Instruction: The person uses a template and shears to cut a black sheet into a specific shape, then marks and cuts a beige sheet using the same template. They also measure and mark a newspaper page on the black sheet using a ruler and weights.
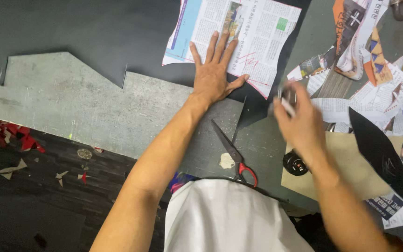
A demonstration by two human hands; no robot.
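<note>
- We see the fingers (215, 44) of the left hand (214, 77) spread and pressed flat on a newspaper sheet (250, 28); they pinch nothing, and the thumb points right along the sheet's lower edge.
- The newspaper sheet lies on black sheet material (94, 28), directly ahead of the body, and its long axis runs roughly left to right.
- The fingers of the right hand (299, 123) are curled round a small pale object (286, 105). The hand is blurred, so we cannot tell what the object is or how tightly it is held.
- The right hand hangs just beside the sheet's lower right corner, to its right and nearer the body. The left hand is the one already on the sheet.
- Scissors (234, 156) with red handles lie nearly closed on the grey desk (71, 102), between the two forearms, blades pointing away toward the left hand.
- A small black round object (295, 163) sits under the right wrist on a tan card (346, 168).
- A black curved cut-out (378, 149) and loose paper scraps (374, 70) lie further right.
- Red and pale scraps (10, 135) lie on the dark floor at far left.
</note>
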